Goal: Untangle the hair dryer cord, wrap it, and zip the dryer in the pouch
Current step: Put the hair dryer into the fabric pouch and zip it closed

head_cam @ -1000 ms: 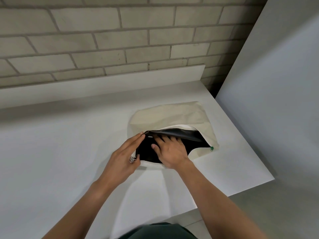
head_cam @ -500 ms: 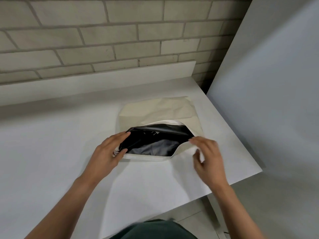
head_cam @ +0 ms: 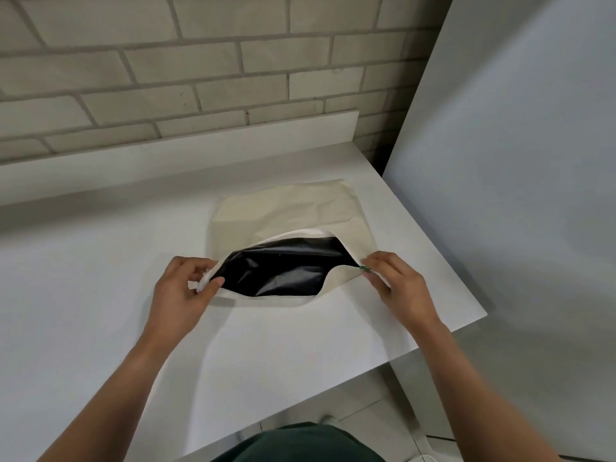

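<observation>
While the cream fabric pouch [head_cam: 290,208] lies flat on the white table [head_cam: 100,295] just right of the frame's centre, its mouth gapes wide toward the bottom of the frame. Inside the opening shows a glossy black mass [head_cam: 283,271] that fills the whole gap. Whether this is the dryer itself or only a dark lining cannot be told, as no clear outline stands out. A white inner hem runs along the upper lip of the mouth.

The left hand [head_cam: 181,295] pinches the left end of the opening, with the thumb on top of the fabric edge and the fingers curled behind it. The right hand [head_cam: 400,288] pinches the right end, its fingertips closed around the corner just beside a small green tab [head_cam: 365,269]. Between the two hands the mouth is drawn out sideways.

The far end of the pouch points toward the upper part of the frame and is creased. Behind the table a low white upstand [head_cam: 166,155] runs along a pale brick wall [head_cam: 200,78] across the top. A plain grey panel [head_cam: 516,161] fills the right side, close to the table's right corner. At the bottom edge sits a dark green garment [head_cam: 293,445], with pale floor tiles [head_cam: 360,408] beside it.
</observation>
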`<action>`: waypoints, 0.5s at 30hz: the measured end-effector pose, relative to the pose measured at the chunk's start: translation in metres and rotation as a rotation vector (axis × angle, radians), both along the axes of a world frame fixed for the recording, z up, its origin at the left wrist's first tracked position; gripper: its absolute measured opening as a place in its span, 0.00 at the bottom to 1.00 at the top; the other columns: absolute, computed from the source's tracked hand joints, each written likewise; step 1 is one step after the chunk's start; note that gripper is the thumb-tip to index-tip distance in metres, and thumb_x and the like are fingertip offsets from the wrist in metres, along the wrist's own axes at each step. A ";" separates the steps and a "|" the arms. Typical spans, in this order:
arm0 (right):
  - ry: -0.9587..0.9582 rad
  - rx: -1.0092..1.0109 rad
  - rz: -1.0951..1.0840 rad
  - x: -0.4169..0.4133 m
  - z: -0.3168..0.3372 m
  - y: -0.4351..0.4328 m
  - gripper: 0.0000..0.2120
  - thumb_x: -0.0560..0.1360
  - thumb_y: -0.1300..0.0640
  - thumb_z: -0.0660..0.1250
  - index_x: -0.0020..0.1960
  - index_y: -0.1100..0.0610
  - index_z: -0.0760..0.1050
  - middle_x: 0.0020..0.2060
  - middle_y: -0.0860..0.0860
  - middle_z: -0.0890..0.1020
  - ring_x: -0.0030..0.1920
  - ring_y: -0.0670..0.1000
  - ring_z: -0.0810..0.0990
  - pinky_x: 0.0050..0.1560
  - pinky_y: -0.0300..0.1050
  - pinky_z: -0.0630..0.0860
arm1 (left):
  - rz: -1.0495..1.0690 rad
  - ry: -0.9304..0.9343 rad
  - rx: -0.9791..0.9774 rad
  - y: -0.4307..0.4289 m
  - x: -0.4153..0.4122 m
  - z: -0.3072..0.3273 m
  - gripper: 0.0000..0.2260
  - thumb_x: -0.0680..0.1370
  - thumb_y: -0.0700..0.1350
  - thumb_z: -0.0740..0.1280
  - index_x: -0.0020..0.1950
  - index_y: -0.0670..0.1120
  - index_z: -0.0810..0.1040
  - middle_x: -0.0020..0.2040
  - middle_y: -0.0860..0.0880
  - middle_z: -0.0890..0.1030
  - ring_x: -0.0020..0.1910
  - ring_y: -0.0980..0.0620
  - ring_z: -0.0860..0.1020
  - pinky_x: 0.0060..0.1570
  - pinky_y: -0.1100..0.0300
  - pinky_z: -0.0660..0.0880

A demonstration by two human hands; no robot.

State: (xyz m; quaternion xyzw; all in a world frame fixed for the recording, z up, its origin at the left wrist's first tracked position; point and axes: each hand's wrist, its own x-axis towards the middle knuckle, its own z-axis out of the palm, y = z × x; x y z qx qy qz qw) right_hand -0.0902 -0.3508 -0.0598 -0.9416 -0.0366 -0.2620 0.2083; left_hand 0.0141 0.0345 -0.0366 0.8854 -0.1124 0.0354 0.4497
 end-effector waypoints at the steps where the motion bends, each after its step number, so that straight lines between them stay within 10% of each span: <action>1: -0.014 -0.017 0.007 0.000 0.000 -0.002 0.09 0.78 0.61 0.74 0.58 0.57 0.84 0.55 0.50 0.84 0.52 0.52 0.85 0.50 0.49 0.84 | -0.001 0.001 0.011 -0.001 0.000 0.000 0.16 0.75 0.41 0.77 0.52 0.61 0.77 0.50 0.57 0.76 0.48 0.69 0.75 0.42 0.79 0.72; 15: -0.141 -0.003 -0.070 -0.027 -0.001 -0.010 0.11 0.81 0.60 0.67 0.60 0.63 0.83 0.52 0.54 0.86 0.49 0.54 0.83 0.56 0.39 0.78 | 0.169 -0.107 0.372 0.017 0.007 -0.008 0.16 0.70 0.27 0.69 0.42 0.47 0.71 0.38 0.48 0.75 0.35 0.40 0.75 0.34 0.48 0.75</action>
